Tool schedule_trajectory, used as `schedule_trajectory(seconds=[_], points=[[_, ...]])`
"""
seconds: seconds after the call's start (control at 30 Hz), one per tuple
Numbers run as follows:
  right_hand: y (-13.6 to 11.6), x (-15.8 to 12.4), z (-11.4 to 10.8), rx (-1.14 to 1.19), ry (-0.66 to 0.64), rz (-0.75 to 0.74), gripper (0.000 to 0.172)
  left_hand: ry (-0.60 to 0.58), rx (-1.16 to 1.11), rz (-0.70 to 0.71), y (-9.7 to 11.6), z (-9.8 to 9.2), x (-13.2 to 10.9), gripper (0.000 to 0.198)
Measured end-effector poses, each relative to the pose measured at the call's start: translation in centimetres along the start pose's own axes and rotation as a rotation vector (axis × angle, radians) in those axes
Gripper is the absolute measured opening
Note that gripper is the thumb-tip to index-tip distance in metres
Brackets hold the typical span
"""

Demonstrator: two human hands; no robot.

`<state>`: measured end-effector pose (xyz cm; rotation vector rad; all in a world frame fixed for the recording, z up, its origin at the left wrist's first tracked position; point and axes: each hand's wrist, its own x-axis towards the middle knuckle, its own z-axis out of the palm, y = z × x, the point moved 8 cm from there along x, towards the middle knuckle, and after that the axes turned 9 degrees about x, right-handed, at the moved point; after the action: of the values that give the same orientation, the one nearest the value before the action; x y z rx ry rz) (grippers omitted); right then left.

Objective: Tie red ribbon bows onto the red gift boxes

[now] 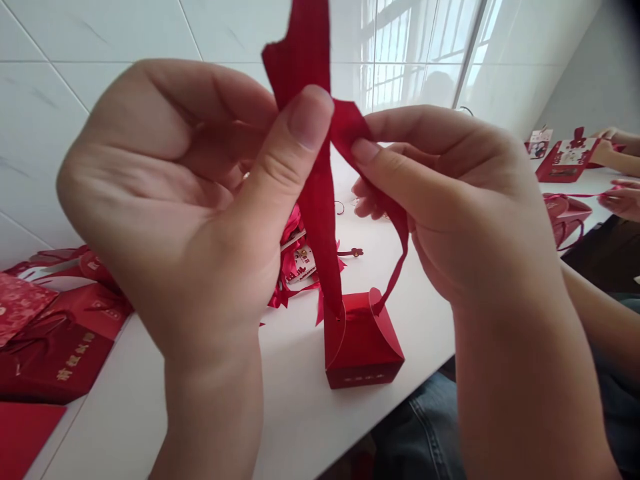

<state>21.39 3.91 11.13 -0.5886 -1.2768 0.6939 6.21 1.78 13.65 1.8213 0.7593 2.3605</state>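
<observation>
A red ribbon [320,220] runs up from both top flaps of a small red gift box [363,340], which stands on the white table. My left hand [200,173] pinches one length of it between thumb and fingers, with a loose end sticking up above. Close beside it, my right hand [450,180] pinches the other length with thumb and index finger. The two lengths meet between my hands, high over the box. Whether they cross in a knot there is hidden by my left thumb. Gold lettering shows faintly on the box's front.
Several red boxes [70,353] are stacked at the left by the tiled wall. Behind the gift box lies a pile of red ribbons and tags [300,260]. At the right, another person's hands [623,200] work near more red boxes [565,217].
</observation>
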Motion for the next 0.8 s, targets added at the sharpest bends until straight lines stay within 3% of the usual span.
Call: schedule_trajectory(seconds=[0.1, 0.23, 0.33, 0.4, 0.57, 0.8], points=[[-0.3, -0.2, 0.5, -0.021, -0.077, -0.008, 0.01, -0.082, -0.007, 0.078, 0.8, 0.6, -0.2, 0.02], [-0.8, -0.5, 1.0, 0.052, -0.137, -0.009, 0.017, -0.187, 0.227, 0.063, 0.7, 1.2, -0.3, 0.013], [-1.0, -0.4, 1.4, 0.134, -0.181, 0.02, 0.038, -0.152, 0.26, 0.07, 0.7, 0.9, -0.2, 0.012], [-1.0, -0.3, 1.7, 0.136, -0.215, 0.062, 0.044, -0.113, 0.244, 0.105, 0.8, 0.5, -0.1, 0.013], [-0.5, -0.7, 2.0, 0.148, -0.257, 0.191, 0.04, -0.243, 0.323, 0.117, 0.3, 0.8, 0.3, 0.031], [0.7, -0.9, 1.5, 0.165, -0.322, 0.276, 0.033, -0.171, 0.355, 0.175, 0.8, 0.9, -0.2, 0.023]])
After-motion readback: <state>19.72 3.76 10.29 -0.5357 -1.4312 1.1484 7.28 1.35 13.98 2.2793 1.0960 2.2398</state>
